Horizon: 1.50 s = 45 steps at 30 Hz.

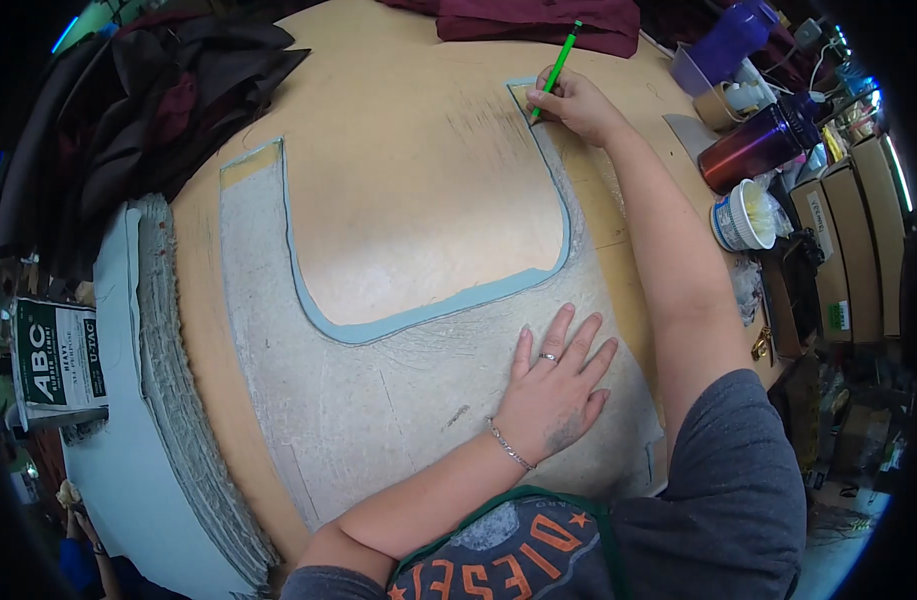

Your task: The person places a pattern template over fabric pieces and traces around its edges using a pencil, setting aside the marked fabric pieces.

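A large grey U-shaped template [329,420] lies flat on the tan tabletop. A strip of light blue fabric [449,308] shows along its inner cutout edge. The tips of its two arms look yellowish. My left hand [559,385] rests flat on the template below the curve, fingers spread, a ring and a bracelet on it. At the far end of the right arm, my right hand [584,108] is closed around a green pencil [561,65]. The pencil's point is at the inner edge of that arm, and its top leans away to the right.
Layered grey-edged fabric [169,340] and a rubber cement can [61,355] are on the left. Dark cloth [129,110] and maroon cloth [539,20] lie farther back. On the right stand a tumbler [749,150], a white tub [734,217] and cardboard boxes [849,240]. Another person's arm [104,560] shows lower left.
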Each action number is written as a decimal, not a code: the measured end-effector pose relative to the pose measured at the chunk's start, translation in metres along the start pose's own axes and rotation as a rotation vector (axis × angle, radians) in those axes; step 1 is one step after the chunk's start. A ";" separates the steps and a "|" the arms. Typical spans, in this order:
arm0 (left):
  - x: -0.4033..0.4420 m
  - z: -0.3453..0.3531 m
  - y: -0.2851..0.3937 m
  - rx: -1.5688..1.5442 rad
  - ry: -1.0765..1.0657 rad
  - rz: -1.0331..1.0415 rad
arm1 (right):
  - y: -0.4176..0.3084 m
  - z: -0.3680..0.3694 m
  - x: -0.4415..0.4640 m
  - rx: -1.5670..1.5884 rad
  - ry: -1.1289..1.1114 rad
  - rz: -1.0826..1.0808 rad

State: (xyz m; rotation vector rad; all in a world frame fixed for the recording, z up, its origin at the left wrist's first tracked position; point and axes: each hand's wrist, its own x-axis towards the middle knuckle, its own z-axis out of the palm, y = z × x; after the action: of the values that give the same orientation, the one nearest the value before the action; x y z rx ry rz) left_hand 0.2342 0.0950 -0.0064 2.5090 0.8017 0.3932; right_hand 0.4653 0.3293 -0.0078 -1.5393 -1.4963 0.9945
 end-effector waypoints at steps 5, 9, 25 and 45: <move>0.000 0.000 -0.001 -0.019 0.002 -0.006 | -0.011 -0.004 -0.011 -0.032 -0.171 0.046; 0.000 0.000 -0.001 0.000 0.021 0.001 | -0.013 -0.005 -0.014 -0.096 -0.205 0.014; 0.025 -0.012 -0.019 -0.143 0.048 -0.044 | 0.030 0.011 0.054 0.430 0.556 -0.200; 0.211 -0.026 -0.134 0.347 0.121 -0.274 | 0.042 -0.019 0.049 -0.258 0.711 -0.108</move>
State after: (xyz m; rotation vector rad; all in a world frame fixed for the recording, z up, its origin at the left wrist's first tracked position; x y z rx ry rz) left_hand 0.3271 0.3271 -0.0270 2.6514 1.3436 0.3367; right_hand 0.5003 0.3768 -0.0401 -1.7197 -1.1917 0.1415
